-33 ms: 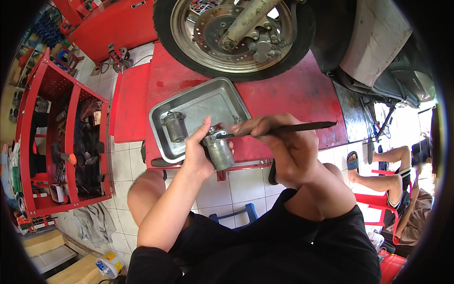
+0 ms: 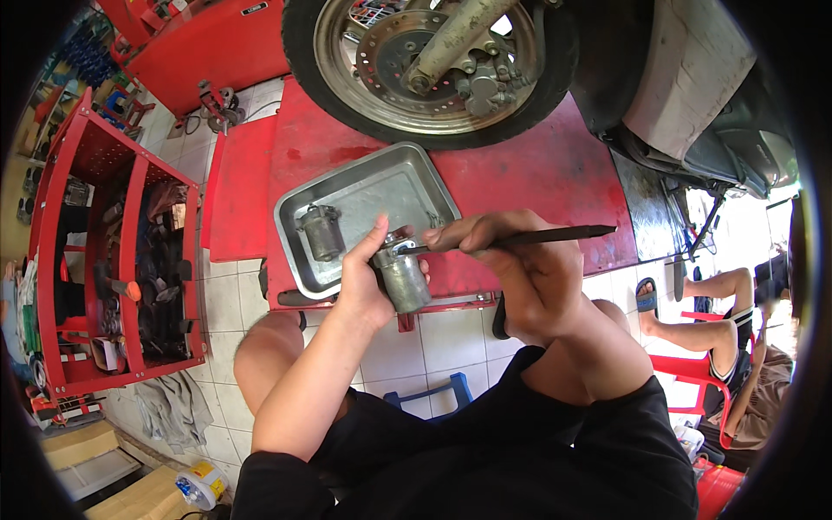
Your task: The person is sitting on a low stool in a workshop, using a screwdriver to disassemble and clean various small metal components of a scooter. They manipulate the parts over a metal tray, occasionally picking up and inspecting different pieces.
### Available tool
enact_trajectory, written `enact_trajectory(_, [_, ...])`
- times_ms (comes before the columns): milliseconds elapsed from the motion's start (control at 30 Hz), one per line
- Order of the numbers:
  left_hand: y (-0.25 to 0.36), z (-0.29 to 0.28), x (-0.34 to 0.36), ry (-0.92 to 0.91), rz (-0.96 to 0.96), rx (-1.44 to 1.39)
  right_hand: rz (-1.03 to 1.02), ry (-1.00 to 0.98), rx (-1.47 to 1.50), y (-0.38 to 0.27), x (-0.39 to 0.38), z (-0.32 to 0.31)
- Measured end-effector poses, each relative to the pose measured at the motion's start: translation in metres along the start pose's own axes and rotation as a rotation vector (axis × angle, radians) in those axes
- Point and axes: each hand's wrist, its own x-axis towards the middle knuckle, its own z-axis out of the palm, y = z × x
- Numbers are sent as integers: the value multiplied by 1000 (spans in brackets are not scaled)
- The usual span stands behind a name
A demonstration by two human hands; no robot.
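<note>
My left hand (image 2: 364,290) is wrapped around a grey metal cylinder (image 2: 406,284), which looks like a small motor housing, tilted in front of the tray. Pinched in the fingers of my right hand (image 2: 529,260) is a slim, dark, flat-looking tool (image 2: 559,234). One end points right; the other reaches the top fitting of the cylinder, partly hidden by my fingers, so its exact kind is unclear. Beyond my left hand, a second, similar metal cylinder (image 2: 322,234) with a flanged end stands or leans inside the shallow metal tray (image 2: 360,169).
Under the tray is a red lift platform (image 2: 555,173), where a motorcycle front wheel (image 2: 433,134) with a brake disc rests. A red tool cart (image 2: 130,208) stands at left. Between my legs is a blue stool (image 2: 459,387). Another person's leg (image 2: 693,334) shows at right.
</note>
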Motion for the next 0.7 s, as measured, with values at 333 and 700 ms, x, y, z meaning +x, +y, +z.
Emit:
enact_trajectory(333, [-3, -5, 6, -5, -24, -2, -13, 84, -4, -1, 2, 7])
enact_trajectory(700, [-8, 1, 4, 104, -47, -16, 48, 130, -347, -3, -4, 3])
